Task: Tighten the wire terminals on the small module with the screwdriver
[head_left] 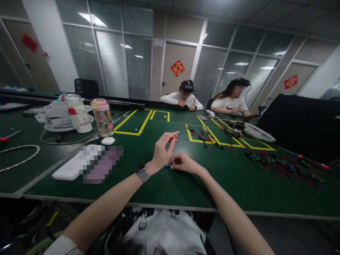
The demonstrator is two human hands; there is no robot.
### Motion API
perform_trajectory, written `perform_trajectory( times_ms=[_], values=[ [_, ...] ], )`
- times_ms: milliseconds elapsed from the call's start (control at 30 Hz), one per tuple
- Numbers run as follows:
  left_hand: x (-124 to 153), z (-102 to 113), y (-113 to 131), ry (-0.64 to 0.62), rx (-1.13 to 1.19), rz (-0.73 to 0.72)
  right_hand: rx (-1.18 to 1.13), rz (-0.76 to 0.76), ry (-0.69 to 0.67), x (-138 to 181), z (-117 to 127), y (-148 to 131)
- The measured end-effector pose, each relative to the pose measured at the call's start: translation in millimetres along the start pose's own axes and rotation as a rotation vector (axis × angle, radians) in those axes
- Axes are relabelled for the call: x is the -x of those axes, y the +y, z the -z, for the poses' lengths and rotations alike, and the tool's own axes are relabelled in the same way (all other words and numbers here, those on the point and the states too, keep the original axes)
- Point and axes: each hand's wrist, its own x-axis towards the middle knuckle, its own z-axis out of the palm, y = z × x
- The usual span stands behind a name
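My left hand (162,150), with a watch at its wrist, is closed around an orange-handled screwdriver (174,137). The screwdriver stands roughly upright, and most of it is hidden by the fingers. Just below and to the right, my right hand (184,163) has its fingers curled and pinched at the table. Their tips are on a small blue-green wired part (168,165), which is mostly covered by the two hands. Its exact kind is too small to make out.
Loose wired parts (287,168) lie in a heap at right, with more inside yellow tape outlines (188,134). A black box (300,124) stands far right. At left are a bottle (103,118), a jug (79,115) and a white slab (70,168). Two people sit opposite.
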Motion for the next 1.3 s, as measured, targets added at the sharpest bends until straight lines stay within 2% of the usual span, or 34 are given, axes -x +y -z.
perform_trajectory(
  times_ms=[267,533,900,1133,1300],
  values=[
    [0.2,1.1,-1.9,0.038,-0.132,-0.056,-0.001,-0.001,-0.01,0.5,1.2,-0.4],
    [-1.5,1.1,-0.2,-0.021,-0.01,0.03,-0.01,-0.002,0.002,0.3,0.0,2.5],
    [-2.3,1.5,1.1,0.082,-0.148,-0.041,0.032,0.012,-0.004,0.4,1.1,2.0],
    [-1.6,2.6,0.1,0.005,0.004,0.01,0.011,0.01,0.012,0.4,0.2,1.9],
    [-2.0,1.7,0.9,0.006,0.029,0.038,0.014,0.003,0.013,0.3,0.0,1.8]
  ],
)
